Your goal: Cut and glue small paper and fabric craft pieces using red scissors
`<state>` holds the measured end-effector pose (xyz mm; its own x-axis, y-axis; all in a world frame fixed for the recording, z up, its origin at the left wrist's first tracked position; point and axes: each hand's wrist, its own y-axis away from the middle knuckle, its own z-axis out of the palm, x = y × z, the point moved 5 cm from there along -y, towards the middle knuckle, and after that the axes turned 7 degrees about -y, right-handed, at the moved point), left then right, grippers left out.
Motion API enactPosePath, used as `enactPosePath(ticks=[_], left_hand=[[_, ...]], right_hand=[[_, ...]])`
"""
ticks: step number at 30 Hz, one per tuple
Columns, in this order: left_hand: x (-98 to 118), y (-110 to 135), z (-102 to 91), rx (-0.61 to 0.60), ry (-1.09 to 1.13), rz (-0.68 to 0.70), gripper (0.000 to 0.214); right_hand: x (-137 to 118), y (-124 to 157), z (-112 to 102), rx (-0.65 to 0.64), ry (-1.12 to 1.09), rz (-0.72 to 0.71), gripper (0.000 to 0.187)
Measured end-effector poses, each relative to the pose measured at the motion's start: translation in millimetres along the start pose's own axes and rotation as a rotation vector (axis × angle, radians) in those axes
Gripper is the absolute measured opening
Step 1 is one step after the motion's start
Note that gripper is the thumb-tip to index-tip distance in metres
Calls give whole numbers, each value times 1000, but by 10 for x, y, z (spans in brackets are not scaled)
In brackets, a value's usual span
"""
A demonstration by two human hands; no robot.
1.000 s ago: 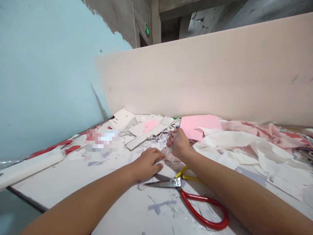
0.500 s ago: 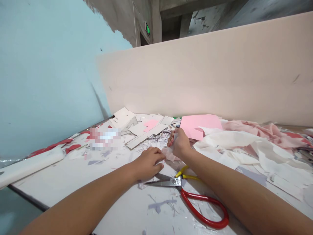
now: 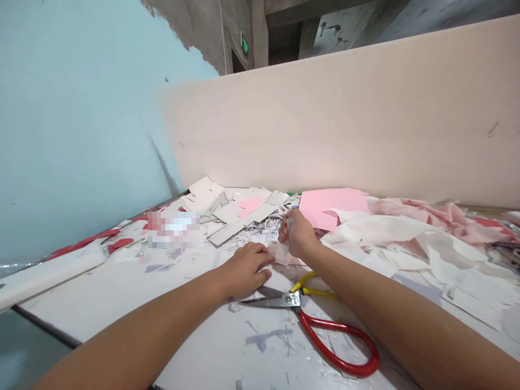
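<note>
My left hand (image 3: pixel 246 269) rests knuckles up on the white table (image 3: pixel 122 292), its fingers curled and pressing down on the edge of a pale pink scrap of thin paper (image 3: pixel 280 254). My right hand (image 3: pixel 296 234) is closed in a fist around the far end of that same scrap, lifting it slightly. Just below both hands lies a pair of red-handled scissors (image 3: pixel 309 319), blades pointing left, beside a yellow-handled tool (image 3: pixel 311 286).
A heap of white card offcuts (image 3: pixel 231 214) and a pink sheet (image 3: pixel 331 203) lie behind the hands. Crumpled white and pink paper (image 3: pixel 426 238) covers the right side. A tall beige board (image 3: pixel 345 119) stands at the back, a light blue wall on the left.
My right hand has drawn slightly up and closed tighter on the pink scrap. The left hand has barely moved.
</note>
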<state>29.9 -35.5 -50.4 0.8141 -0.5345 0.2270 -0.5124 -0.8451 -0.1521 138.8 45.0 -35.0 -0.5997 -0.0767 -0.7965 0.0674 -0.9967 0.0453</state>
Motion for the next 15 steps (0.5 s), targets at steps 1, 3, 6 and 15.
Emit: enactPosePath(ticks=[1,3,6,15], left_hand=[[1,0,-1,0,0,2,34],[1,2,-3,7,3,2,34],[-2,4,-2,11,15,-3,34],[-13,10,-4,-2,20,-3,33]], right_hand=[[-1,-2,1,0,7,-3,17],[-7,-4,6,-1,16,-1,18],[-51,-5,24,-5,14,7,17],[-454,-80,32,-28,-10,-52,16]])
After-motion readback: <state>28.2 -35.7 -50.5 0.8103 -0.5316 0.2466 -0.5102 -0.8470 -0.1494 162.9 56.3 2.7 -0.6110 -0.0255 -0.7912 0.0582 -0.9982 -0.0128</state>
